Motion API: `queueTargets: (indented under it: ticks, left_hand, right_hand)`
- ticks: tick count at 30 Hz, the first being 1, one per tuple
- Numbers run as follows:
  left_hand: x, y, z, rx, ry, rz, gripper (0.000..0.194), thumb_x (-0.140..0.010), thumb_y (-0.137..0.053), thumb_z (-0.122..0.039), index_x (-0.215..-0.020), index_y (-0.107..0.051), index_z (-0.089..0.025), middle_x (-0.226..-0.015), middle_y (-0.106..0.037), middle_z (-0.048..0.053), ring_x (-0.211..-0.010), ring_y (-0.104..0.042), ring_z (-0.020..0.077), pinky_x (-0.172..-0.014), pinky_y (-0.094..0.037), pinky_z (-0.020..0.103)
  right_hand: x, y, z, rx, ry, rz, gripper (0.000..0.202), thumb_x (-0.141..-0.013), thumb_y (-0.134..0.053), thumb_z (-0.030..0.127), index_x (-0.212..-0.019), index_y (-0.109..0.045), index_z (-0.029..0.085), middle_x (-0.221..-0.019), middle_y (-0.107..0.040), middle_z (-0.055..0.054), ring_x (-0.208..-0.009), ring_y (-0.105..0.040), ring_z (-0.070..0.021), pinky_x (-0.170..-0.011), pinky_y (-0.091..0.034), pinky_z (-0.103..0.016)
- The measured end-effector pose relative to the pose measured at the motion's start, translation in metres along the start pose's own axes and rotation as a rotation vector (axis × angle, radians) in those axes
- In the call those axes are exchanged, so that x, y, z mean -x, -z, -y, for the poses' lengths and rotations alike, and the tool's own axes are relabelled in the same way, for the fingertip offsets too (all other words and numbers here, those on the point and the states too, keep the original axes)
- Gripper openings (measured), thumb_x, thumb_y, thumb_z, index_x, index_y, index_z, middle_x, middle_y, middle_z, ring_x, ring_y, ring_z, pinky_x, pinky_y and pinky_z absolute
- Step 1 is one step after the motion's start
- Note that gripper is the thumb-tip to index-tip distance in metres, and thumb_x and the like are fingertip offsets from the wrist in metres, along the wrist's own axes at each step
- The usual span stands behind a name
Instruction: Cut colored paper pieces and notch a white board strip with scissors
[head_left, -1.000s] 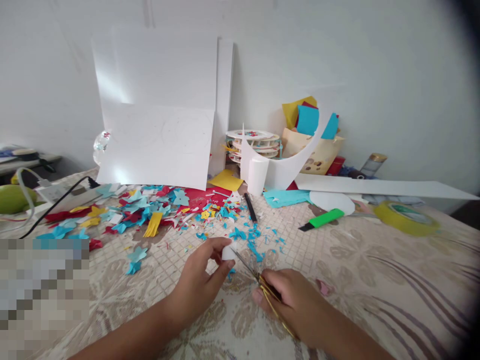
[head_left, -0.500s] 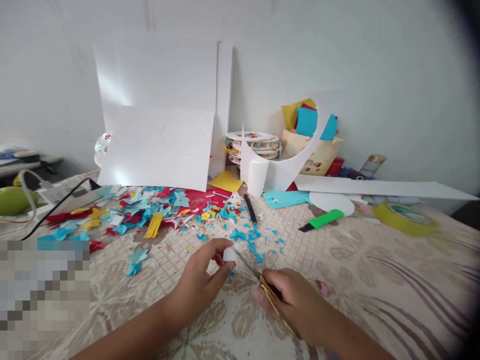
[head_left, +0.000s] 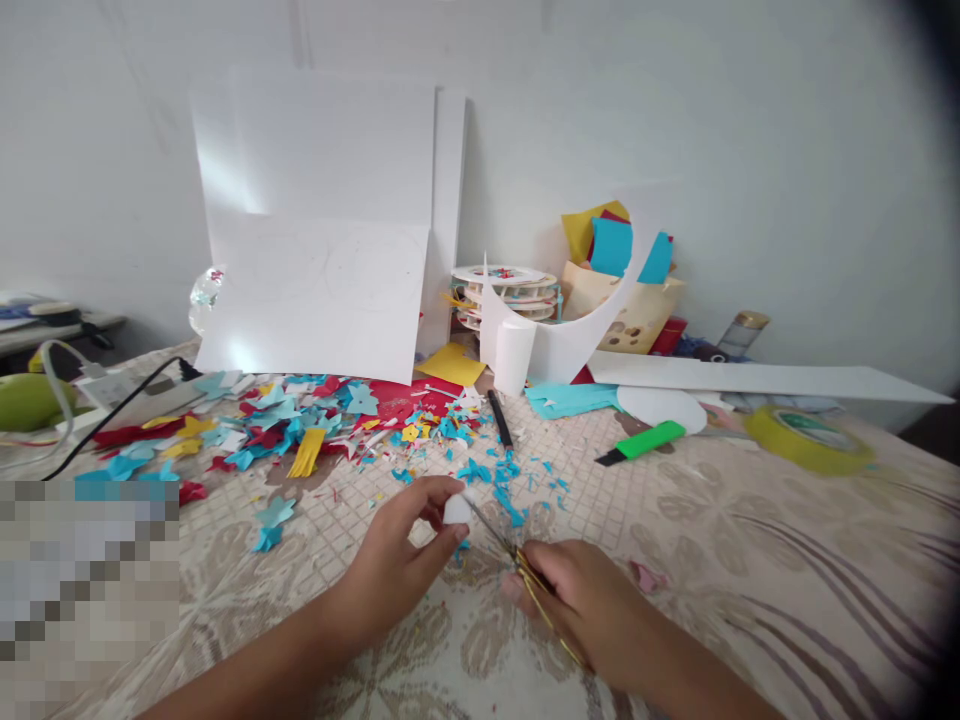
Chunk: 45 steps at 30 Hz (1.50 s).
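Between the thumb and fingers of my left hand point(head_left: 409, 550) is a small white piece of paper point(head_left: 457, 510). My right hand point(head_left: 574, 595) is wrapped round a pair of scissors point(head_left: 541, 596) with gold handles. The blades point up and left, and their tips meet the upper right edge of the white paper. Whether the blades are parted is too small to tell. Blue paper scraps point(head_left: 510, 500) lie on the patterned tablecloth point(head_left: 480, 640) just beyond both hands.
Cut paper flowers point(head_left: 277, 510) and scraps spread over the left. A black pen-like stick point(head_left: 499, 418), a green box cutter point(head_left: 645, 441), a white paper cylinder point(head_left: 514, 358) and a yellow tape roll point(head_left: 810, 440) lie behind. White boards point(head_left: 322, 300) lean against the wall.
The scissors and my right hand have shifted very slightly left. My left hand keeps the white paper in almost the same place.
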<state>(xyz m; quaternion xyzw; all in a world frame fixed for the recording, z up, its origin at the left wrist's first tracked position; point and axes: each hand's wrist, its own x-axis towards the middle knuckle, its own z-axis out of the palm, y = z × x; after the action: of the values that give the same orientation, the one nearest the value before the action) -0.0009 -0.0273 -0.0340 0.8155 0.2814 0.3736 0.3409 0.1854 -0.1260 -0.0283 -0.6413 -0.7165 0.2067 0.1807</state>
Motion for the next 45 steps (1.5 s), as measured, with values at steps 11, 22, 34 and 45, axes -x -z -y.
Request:
queueTargets:
  ticks: [11, 22, 34, 45]
  left_hand:
    - [-0.002, 0.000, -0.001, 0.206, 0.101, 0.007, 0.038, -0.077, -0.055, -0.019, -0.109, -0.035, -0.027, -0.074, -0.051, -0.003, -0.069, -0.050, 0.0134, -0.067, -0.043, 0.028]
    - [-0.004, -0.001, -0.004, 0.419, 0.234, 0.014, 0.016, -0.074, -0.059, -0.019, -0.078, -0.043, -0.021, -0.070, -0.048, -0.004, -0.065, -0.047, 0.0112, -0.058, -0.039, 0.023]
    - [0.001, -0.006, 0.002, 0.448, 0.167, 0.030, 0.014, -0.071, -0.062, -0.017, -0.075, -0.048, -0.019, -0.072, -0.050, -0.002, -0.068, -0.048, 0.0112, -0.061, -0.041, 0.023]
    - [-0.001, -0.017, -0.005, 0.765, 0.308, -0.075, 0.025, -0.066, -0.068, -0.020, -0.071, -0.044, -0.018, -0.060, -0.046, -0.007, -0.053, -0.043, 0.0065, -0.050, -0.033, 0.019]
  right_hand:
    - [0.001, 0.003, 0.000, -0.034, -0.019, 0.047, 0.035, -0.087, -0.038, 0.045, -0.064, -0.043, 0.018, -0.056, -0.049, 0.003, -0.049, -0.046, -0.0089, -0.043, -0.024, -0.020]
    - [-0.003, 0.001, 0.000, -0.036, -0.007, 0.028, 0.031, -0.085, -0.043, 0.039, -0.063, -0.043, 0.018, -0.056, -0.047, 0.004, -0.049, -0.043, -0.0085, -0.044, -0.023, -0.020]
    - [0.001, 0.003, -0.004, -0.111, -0.028, 0.081, 0.031, -0.085, -0.042, 0.041, -0.065, -0.044, 0.017, -0.056, -0.045, 0.005, -0.049, -0.039, -0.0083, -0.044, -0.025, -0.019]
    - [-0.004, 0.004, -0.003, -0.205, -0.003, 0.085, 0.035, -0.086, -0.042, 0.038, -0.058, -0.044, 0.017, -0.048, -0.046, 0.003, -0.042, -0.041, -0.0081, -0.038, -0.023, -0.018]
